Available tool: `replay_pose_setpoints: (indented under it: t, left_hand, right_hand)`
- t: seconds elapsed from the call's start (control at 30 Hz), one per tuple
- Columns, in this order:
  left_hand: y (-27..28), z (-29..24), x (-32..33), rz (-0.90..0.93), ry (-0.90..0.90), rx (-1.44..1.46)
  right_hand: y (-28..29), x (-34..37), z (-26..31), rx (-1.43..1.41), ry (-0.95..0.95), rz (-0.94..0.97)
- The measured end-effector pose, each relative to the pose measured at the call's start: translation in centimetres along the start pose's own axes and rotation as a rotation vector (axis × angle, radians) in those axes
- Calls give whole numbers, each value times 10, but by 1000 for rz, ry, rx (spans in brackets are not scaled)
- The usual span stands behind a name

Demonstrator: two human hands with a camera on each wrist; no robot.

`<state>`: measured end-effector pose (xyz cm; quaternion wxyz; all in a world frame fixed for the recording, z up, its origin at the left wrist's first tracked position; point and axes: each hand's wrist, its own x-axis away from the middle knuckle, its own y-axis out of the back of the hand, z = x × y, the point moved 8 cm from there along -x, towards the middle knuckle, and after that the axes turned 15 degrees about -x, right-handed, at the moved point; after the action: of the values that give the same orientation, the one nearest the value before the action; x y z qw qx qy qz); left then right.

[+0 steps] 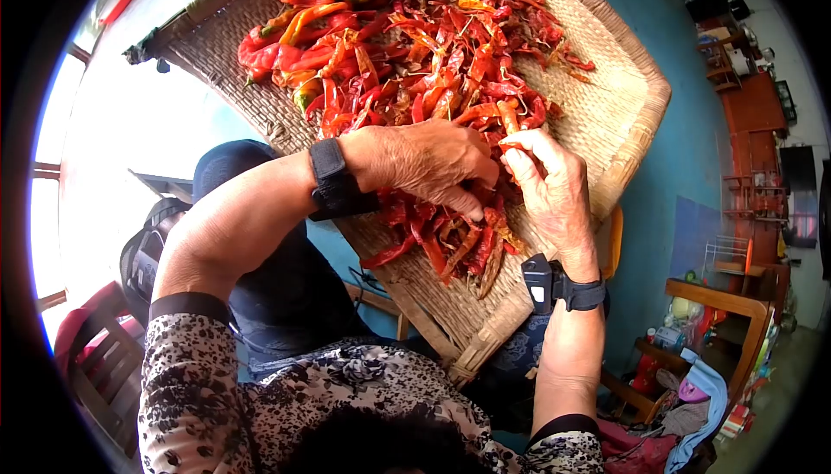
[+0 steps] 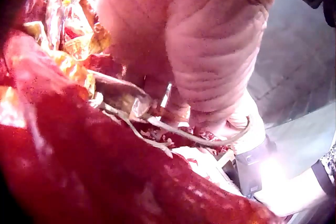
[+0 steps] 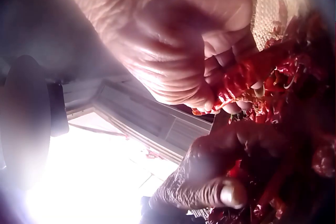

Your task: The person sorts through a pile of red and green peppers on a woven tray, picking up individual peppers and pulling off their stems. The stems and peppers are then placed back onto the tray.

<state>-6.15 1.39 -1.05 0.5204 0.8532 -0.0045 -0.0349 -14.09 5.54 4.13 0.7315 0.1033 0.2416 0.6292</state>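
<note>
Pinching a pepper [image 3: 242, 81] in grip of right hand [image 1: 554, 187], apparently for steadiness; cannot tell grip of left hand [image 1: 426, 160].

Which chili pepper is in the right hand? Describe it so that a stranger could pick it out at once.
Start with the woven tray and its heap of chili peppers. In the head view, the right hand is the one nearer the tray's right edge. The wrinkled red chili pepper is pinched in that hand, unlike the neighbours lying loose in the heap.
</note>
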Motion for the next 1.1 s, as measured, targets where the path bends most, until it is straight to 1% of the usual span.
replay_pose_setpoints:
  t: [0.1,0.13,0.2,0.33,0.43,0.5,0.53,0.6,0.63,0.73,0.87,0.93,1.0,1.1]
  left_hand:
    - [-3,-10,4,-98,-147,-169]
    - [-8,-9,4,-97,-147,-168]
    - [-8,-12,4,-176,-172,-231]
    - [-8,-13,2,-186,-172,-289]
    - [-9,-12,2,-153,-144,-320]
    - [-5,-16,4,-215,-166,-343]
    - [-5,-15,4,-214,-167,-343]
    - [-2,-19,4,-251,-202,-501]
    - [-1,-18,4,-251,-203,-500]
    - [11,-4,6,-293,-127,-569]
    - [10,6,4,-243,-66,-551]
    - [8,4,3,-235,-52,-534]
    - [8,-7,6,-265,-121,-426]
    - [3,-13,8,-223,-138,-417]
  right_hand:
    - [1,0,1,6,17,-1]
    - [1,0,2,20,33,1]
    - [0,0,3,22,34,4]
    - [0,1,2,23,30,0]
    - [0,1,0,26,32,0]
    - [0,1,-1,21,27,2]
    - [0,1,-1,16,22,4]
    - [0,0,2,30,27,4]
    - [0,0,4,44,32,6]
    - [1,1,3,34,-12,20]
    - [-1,1,3,68,-1,27]
    - [-2,0,4,74,47,29]
    - [-1,0,3,68,31,28]
    - [-1,1,2,75,17,29]
